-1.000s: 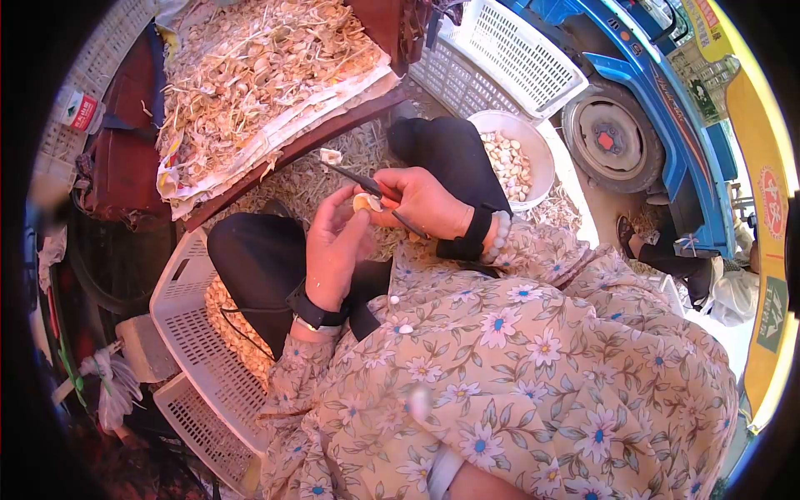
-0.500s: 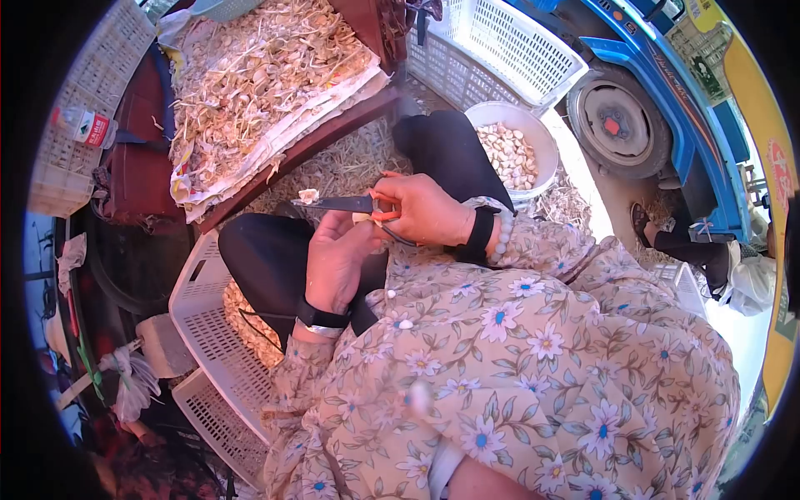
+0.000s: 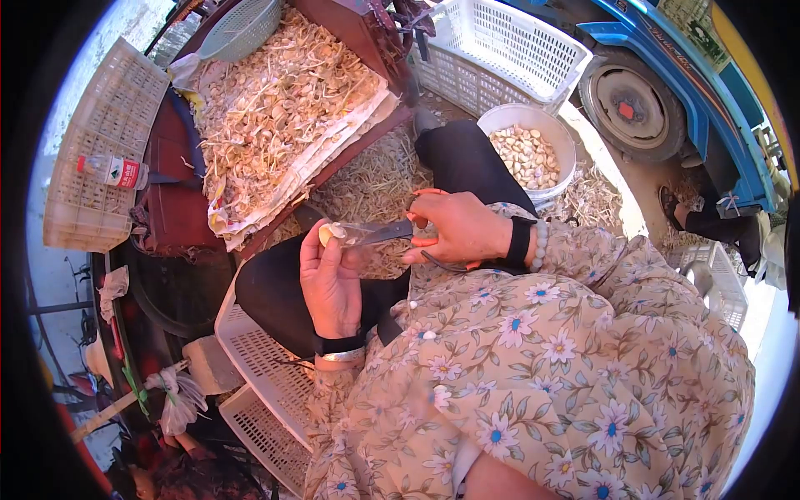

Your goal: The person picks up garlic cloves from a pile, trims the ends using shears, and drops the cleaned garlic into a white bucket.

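Pinched between the thumb and fingers of my left hand is a pale garlic clove, held up over my lap. My right hand is wrapped round the orange handles of a pair of scissors. Their dark blades point left toward the clove, with the tip close to my left fingers. Beyond my hands, a heap of garlic pieces and dry skins covers a sheet-lined stand. A white bucket holding many garlic cloves stands past my right knee.
White plastic crates stand behind the bucket, under my left leg and at far left, where a bottle lies. A green basket rests on the heap. A blue vehicle is at right, near another person's foot.
My left hand has moved away from the scissors, leftward, with the clove now raised in its fingertips. The whitish piece on the blade tip is gone. The whole view has shifted slightly.
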Action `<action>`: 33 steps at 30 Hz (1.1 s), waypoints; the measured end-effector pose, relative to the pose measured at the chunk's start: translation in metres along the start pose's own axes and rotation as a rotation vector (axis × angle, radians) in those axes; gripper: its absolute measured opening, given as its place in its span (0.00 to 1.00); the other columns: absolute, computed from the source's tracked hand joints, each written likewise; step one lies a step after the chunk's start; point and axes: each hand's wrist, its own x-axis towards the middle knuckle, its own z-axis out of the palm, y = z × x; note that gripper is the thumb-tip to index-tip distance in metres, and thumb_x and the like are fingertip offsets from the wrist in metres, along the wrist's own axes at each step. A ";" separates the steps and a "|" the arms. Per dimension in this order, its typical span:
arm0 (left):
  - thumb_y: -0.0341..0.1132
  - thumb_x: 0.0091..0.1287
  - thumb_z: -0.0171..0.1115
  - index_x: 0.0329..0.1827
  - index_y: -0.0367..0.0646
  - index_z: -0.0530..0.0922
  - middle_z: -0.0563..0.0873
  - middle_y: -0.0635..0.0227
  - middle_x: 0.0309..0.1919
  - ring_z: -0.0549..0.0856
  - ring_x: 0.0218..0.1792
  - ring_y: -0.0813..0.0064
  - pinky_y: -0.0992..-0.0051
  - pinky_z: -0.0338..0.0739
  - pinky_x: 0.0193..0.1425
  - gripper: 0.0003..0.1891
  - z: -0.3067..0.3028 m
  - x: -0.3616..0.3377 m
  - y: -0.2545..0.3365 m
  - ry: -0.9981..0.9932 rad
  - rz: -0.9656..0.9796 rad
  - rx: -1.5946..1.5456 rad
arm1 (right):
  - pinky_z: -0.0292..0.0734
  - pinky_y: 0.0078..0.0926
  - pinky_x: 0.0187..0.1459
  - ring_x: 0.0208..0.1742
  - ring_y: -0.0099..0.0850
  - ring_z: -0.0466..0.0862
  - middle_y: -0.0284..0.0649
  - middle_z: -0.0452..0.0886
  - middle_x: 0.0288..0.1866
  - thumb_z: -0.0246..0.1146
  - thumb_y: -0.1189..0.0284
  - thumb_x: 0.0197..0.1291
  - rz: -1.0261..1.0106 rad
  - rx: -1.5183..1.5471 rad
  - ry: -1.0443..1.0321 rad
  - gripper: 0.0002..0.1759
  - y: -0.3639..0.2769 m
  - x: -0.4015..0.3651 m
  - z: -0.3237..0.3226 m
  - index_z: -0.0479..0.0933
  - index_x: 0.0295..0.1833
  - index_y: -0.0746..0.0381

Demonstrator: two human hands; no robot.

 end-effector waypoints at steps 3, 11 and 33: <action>0.27 0.66 0.55 0.52 0.39 0.70 0.80 0.66 0.42 0.79 0.36 0.79 0.84 0.73 0.37 0.12 -0.005 -0.001 -0.005 -0.023 -0.031 0.013 | 0.75 0.36 0.37 0.39 0.44 0.80 0.44 0.76 0.32 0.68 0.49 0.43 -0.064 -0.028 0.082 0.29 0.007 -0.006 0.005 0.72 0.35 0.65; 0.28 0.65 0.56 0.50 0.39 0.70 0.79 0.67 0.39 0.78 0.35 0.77 0.82 0.73 0.36 0.12 -0.007 -0.007 -0.013 -0.057 0.011 0.075 | 0.72 0.38 0.33 0.34 0.45 0.78 0.45 0.76 0.32 0.66 0.49 0.47 -0.041 0.050 -0.027 0.28 0.009 -0.004 0.010 0.73 0.36 0.66; 0.26 0.64 0.56 0.48 0.42 0.67 0.80 0.64 0.35 0.77 0.24 0.77 0.81 0.72 0.27 0.11 0.000 -0.019 -0.021 -0.118 0.033 0.194 | 0.65 0.16 0.19 0.13 0.18 0.70 0.37 0.76 0.19 0.44 0.44 0.64 0.392 0.908 -0.429 0.34 0.011 -0.010 0.002 0.75 0.38 0.68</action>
